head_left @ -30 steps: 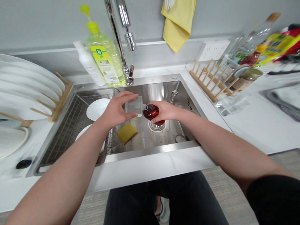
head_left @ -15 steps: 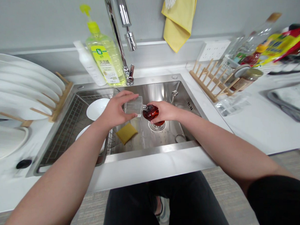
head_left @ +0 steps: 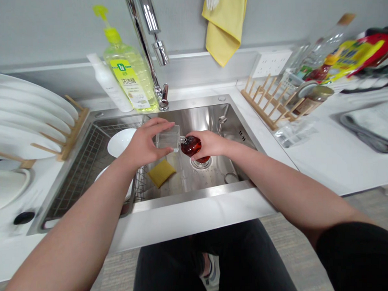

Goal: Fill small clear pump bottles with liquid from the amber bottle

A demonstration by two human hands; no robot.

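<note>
Over the steel sink (head_left: 180,116), my left hand (head_left: 149,140) grips a clear square glass bottle (head_left: 168,138) lying on its side. The bottle's narrow neck points right and meets the mouth area of a round bottle of dark red liquid (head_left: 191,145). My right hand (head_left: 209,144) is wrapped round that red bottle, tilted above the drain (head_left: 201,163). Whether liquid passes between the two necks I cannot tell. A yellow sponge (head_left: 161,173) lies on the sink floor below my left hand.
A wire basket (head_left: 86,157) with white bowls (head_left: 121,142) fills the sink's left side. Behind stand a dish soap bottle (head_left: 131,77) and a faucet (head_left: 160,95). White plates (head_left: 27,113) stand in a rack at left; a wooden rack (head_left: 265,102) and a jar (head_left: 315,99) are at right.
The whole view has shifted slightly, so most things appear a little further left. Both hands keep their grip, and the two bottles stay neck to neck.
</note>
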